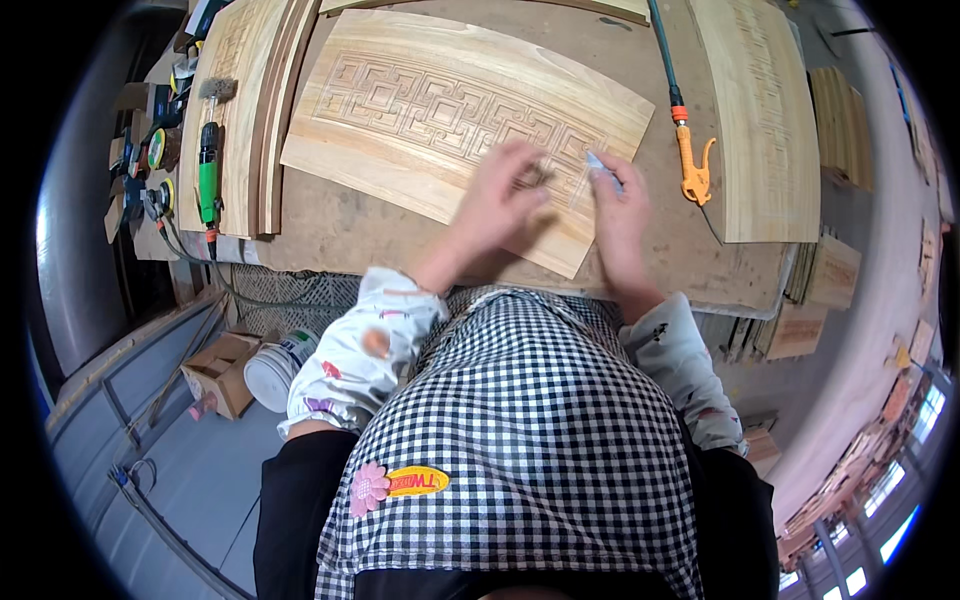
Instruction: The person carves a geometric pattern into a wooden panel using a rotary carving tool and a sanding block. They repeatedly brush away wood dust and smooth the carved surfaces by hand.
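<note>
Bright and even light over the table, left hand and right hand blurred, soft shadow below the left, carved panel quite sharp, white glare in windows, edges bent, corners black

Ctr panel is matt wood w/ rough carving, air gun smooth plastic & apron cloth

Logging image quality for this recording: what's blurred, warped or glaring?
Head view: left hand and right hand blurred, apparently by motion, the pale piece in the latter unclear; carved panel reads clearly. Head view: panel's upper edge bows, corners black, panes at lower right glare.
</note>
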Tool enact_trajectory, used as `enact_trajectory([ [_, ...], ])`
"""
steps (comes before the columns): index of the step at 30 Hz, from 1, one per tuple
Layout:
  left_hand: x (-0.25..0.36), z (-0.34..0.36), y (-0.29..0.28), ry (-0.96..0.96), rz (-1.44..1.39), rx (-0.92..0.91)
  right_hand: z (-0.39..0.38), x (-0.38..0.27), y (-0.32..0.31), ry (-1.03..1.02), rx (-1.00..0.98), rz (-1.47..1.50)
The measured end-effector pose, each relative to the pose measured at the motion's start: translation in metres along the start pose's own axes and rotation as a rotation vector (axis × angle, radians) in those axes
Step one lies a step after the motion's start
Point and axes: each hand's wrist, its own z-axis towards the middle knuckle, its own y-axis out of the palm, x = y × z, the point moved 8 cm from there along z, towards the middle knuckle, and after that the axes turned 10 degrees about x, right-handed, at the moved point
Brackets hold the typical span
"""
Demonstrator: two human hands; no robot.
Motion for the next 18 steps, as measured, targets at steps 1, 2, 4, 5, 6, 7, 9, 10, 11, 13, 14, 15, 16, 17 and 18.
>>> enact_trajectory([
  [1, -0.02, 0.015, -0.02, 0.063, 0.194, 0.15, 0.009, -0.003, -0.004, -0.116, -0.017, -0.093],
  [2, -0.045, 0.026, -0.042, 0.096, 0.352, 0.286, 0.016, -0.007, -0.006, -0.231, -0.037, -0.183],
  [4, -0.069, 0.031, -0.074, 0.135, 0.744, 0.492, 0.018, -0.012, 0.004, -0.423, -0.075, -0.335],
  [5, -0.082, 0.036, -0.081, 0.058, 0.801, 0.46, 0.02, -0.012, 0.011, -0.504, -0.089, -0.403],
  [6, -0.084, 0.034, -0.081, 0.094, 0.838, 0.471, 0.02, -0.013, 0.017, -0.584, -0.104, -0.47],
  [7, -0.086, 0.03, -0.08, 0.131, 0.875, 0.482, 0.019, -0.011, 0.021, -0.603, -0.115, -0.469],
  [9, -0.089, 0.027, -0.079, 0.123, 0.905, 0.49, 0.015, -0.006, 0.028, -0.634, -0.143, -0.474],
  [10, -0.091, 0.027, -0.077, 0.125, 0.902, 0.48, 0.014, -0.004, 0.027, -0.637, -0.126, -0.468],
  [11, -0.091, 0.028, -0.077, 0.127, 0.904, 0.471, 0.012, -0.003, 0.027, -0.641, -0.11, -0.457],
  [13, -0.093, 0.028, -0.078, 0.13, 0.911, 0.462, 0.011, -0.003, 0.03, -0.647, -0.084, -0.462],
  [14, -0.093, 0.029, -0.077, 0.129, 0.915, 0.464, 0.014, -0.006, 0.032, -0.651, -0.071, -0.479],
  [15, -0.092, 0.028, -0.077, 0.127, 0.918, 0.465, 0.017, -0.007, 0.033, -0.655, -0.059, -0.497],
  [16, -0.092, 0.027, -0.077, 0.124, 0.921, 0.467, 0.016, -0.008, 0.035, -0.685, -0.067, -0.486],
  [17, -0.09, 0.028, -0.076, 0.128, 0.922, 0.463, 0.016, -0.01, 0.036, -0.715, -0.07, -0.472],
  [18, -0.089, 0.029, -0.076, 0.128, 0.923, 0.459, 0.015, -0.011, 0.037, -0.746, -0.073, -0.457],
])
